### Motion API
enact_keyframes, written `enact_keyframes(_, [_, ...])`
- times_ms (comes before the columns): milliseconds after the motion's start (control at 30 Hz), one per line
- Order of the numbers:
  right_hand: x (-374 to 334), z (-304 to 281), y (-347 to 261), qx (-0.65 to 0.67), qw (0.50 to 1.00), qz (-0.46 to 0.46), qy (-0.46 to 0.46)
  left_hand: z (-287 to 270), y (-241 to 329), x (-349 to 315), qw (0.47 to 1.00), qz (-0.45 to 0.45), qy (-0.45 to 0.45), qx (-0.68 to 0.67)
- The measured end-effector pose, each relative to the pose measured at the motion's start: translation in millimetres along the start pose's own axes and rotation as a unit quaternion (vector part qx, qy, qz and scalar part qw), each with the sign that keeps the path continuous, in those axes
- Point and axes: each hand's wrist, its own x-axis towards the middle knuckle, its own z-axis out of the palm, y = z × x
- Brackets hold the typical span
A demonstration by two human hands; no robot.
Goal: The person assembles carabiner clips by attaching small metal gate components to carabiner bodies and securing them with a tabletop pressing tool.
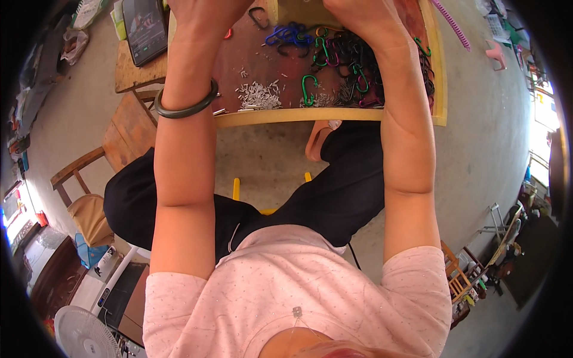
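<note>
Both hands reach to the far side of the work table (298,116), at the top edge of the head view. Only the back and wrist of my left hand (209,15) show; its fingers lie beyond the picture. My right hand (365,17) is cut off likewise, so whatever either might hold is hidden. A single dark carabiner (262,25) lies just right of my left hand. Blue carabiners (289,34) sit between the hands. Beneath my right hand and forearm spreads a heap of black carabiners (352,53) mixed with green and purple ones. Nearer, a green carabiner (305,89) lies beside small silver pins (259,95).
A yellow rim edges the table. Left of it, a phone-like screen (145,30) rests by a wooden stool (140,68), with a wooden chair (128,125) nearer. A white fan (86,334) stands at lower left. A purple coil (452,24) hangs right of the table.
</note>
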Motion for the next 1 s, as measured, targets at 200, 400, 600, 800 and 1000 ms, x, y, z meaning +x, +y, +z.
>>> enact_keyframes(200, [-0.8,1.4,-1.0,-0.017,1.000,0.005,0.007,0.5,0.1,-0.2,1.000,0.004,0.005,-0.008])
enact_keyframes(400, [-1.6,1.9,0.1,-0.013,1.000,0.012,-0.001,-1.4,1.2,0.1,1.000,-0.003,-0.004,-0.001])
enact_keyframes(600, [-1.7,-0.6,-27.4,0.033,0.992,0.017,0.123,-4.1,-0.9,-2.4,0.999,-0.013,-0.028,-0.020])
enact_keyframes(800, [-42.6,9.3,-64.6,-0.035,0.994,-0.029,-0.098,-6.9,1.4,-2.4,0.999,-0.015,0.015,-0.025])
enact_keyframes(1000, [-44.2,35.0,-58.2,-0.098,0.991,-0.066,-0.071,-10.4,5.8,-0.5,0.997,-0.050,-0.032,-0.045])
